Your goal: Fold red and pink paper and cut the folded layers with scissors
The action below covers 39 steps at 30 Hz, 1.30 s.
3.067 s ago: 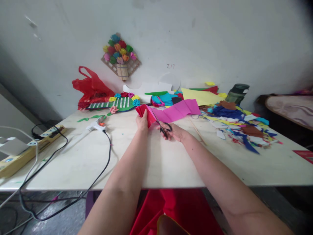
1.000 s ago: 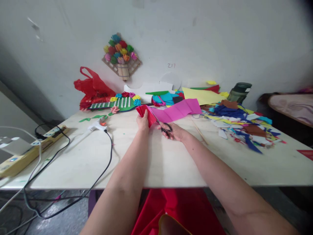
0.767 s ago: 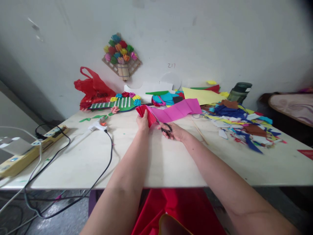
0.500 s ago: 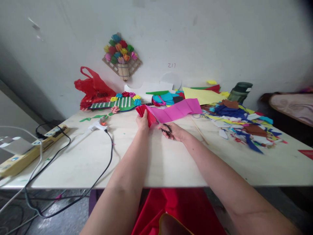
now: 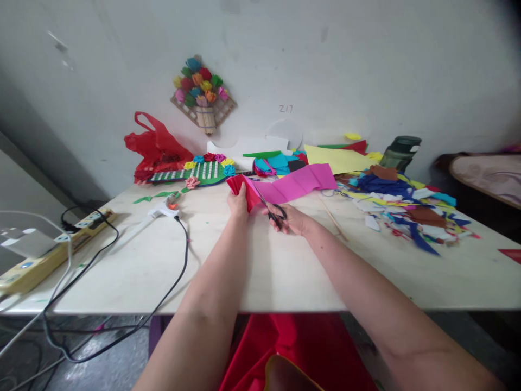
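Observation:
My left hand (image 5: 237,202) pinches a stack of folded red paper (image 5: 250,195) near the middle of the table. Black-handled scissors (image 5: 278,215) are in my right hand (image 5: 291,220), with fingers around the handles. The scissor blades point up and left, at the right edge of the red paper. A creased magenta paper strip (image 5: 291,184) stretches to the right from behind the red paper; how the two are joined is hard to make out.
On the left are a white glue gun (image 5: 163,208) with a black cord and a power strip (image 5: 40,258). A red bag (image 5: 157,144) and a flowered green craft (image 5: 207,172) stand behind. Paper scraps (image 5: 407,201), a thin stick (image 5: 332,217) and a dark bottle (image 5: 399,153) lie rightward.
The scissors' handles have spread a little further apart in my right hand. My left hand and the papers have hardly moved.

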Tool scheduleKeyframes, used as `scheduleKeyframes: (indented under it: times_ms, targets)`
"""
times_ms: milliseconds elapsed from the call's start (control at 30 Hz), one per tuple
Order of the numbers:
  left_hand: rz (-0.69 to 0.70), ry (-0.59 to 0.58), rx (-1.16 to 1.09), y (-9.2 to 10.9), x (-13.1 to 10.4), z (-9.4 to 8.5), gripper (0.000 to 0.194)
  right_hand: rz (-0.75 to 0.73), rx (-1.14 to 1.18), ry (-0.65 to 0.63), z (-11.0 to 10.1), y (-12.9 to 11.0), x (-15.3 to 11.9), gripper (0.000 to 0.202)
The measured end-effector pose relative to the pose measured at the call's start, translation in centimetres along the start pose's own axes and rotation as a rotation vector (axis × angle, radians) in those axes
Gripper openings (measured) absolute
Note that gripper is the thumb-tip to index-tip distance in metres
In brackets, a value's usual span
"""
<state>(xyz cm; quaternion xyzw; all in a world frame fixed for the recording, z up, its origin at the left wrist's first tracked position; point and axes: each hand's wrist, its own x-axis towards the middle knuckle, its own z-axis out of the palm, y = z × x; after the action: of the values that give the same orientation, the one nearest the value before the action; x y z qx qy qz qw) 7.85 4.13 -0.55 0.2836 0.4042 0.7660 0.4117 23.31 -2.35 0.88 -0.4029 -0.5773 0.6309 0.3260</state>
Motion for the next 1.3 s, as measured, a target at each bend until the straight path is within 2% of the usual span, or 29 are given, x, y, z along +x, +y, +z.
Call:
scheduleKeyframes:
  times_ms: [633, 1300]
  targets:
    - [-0.014, -0.028, 0.024, 0.1, -0.3, 0.2, 0.030, 0.016, 0.009, 0.015, 0.5, -0.3, 0.5, 0.042]
    - [-0.019, 0.010, 0.049, 0.5, -0.5, 0.3, 0.027, -0.023, 0.027, 0.055, 0.8, 0.0, 0.5, 0.038]
